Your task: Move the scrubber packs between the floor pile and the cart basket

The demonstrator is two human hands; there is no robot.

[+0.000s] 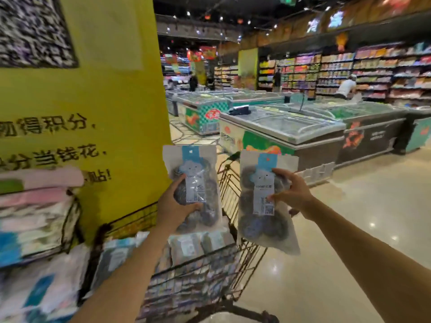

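Scourer packs (191,183) (265,201) gripped upright, one per hands (173,206) (295,197), above cart (235,183).

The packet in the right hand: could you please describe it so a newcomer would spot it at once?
Beside the yellow pillar stands a wire cart. Above its right edge, the right hand pinches a clear packet of dark scourers. Unlike the left hand's packet, it hangs lower, over the floor.

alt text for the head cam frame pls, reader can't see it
Each hand holds up a clear packet of dark scouring balls: the left hand grips the left packet, the right hand pinches the right packet. Below them is a wire cart of similar packets, with chest freezers beyond.
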